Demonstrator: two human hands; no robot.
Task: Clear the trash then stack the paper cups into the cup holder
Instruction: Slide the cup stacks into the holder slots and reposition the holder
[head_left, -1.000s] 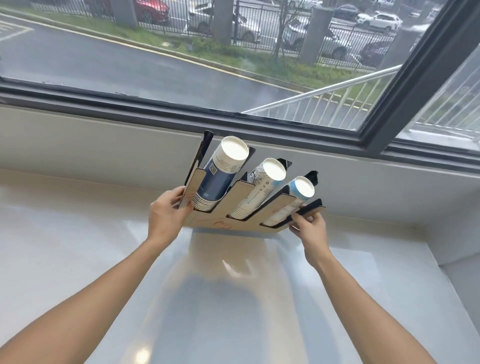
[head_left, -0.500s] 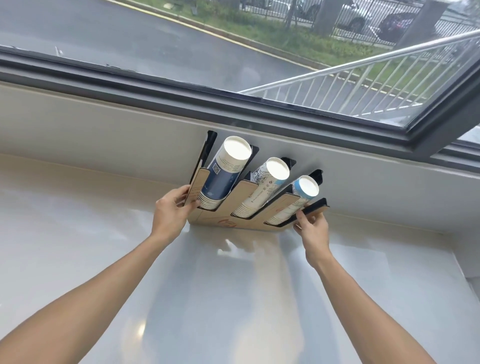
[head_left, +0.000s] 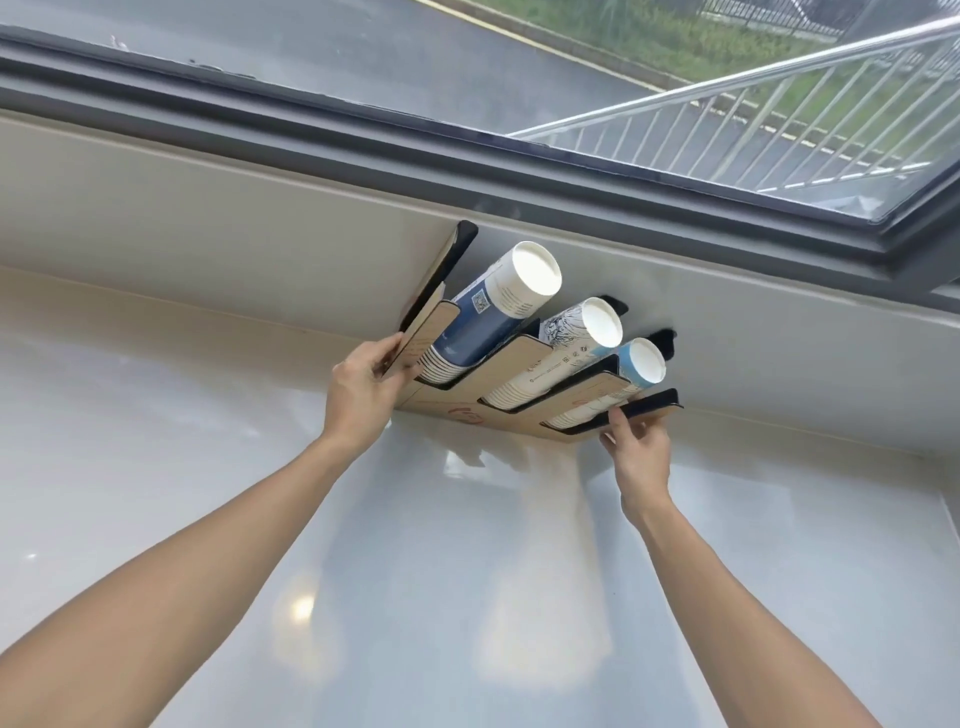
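A tan and black cup holder (head_left: 524, 358) with three slots leans against the low wall at the back of the white counter. Each slot holds a stack of paper cups: a wide blue stack (head_left: 483, 322) on the left, a white patterned stack (head_left: 561, 353) in the middle, a small light-blue stack (head_left: 623, 374) on the right. My left hand (head_left: 363, 389) grips the holder's left divider. My right hand (head_left: 636, 447) pinches the holder's right bottom edge. The holder's base rests on or just above the counter; I cannot tell which.
The glossy white counter (head_left: 467, 571) runs out on all sides of the holder. A beige low wall (head_left: 260, 218) and a dark window frame (head_left: 467, 156) rise behind it. A side wall closes the counter at the far right (head_left: 950, 545).
The holder has gone farther back toward the low wall, both hands still on it. The view has tilted downward, so less of the street shows.
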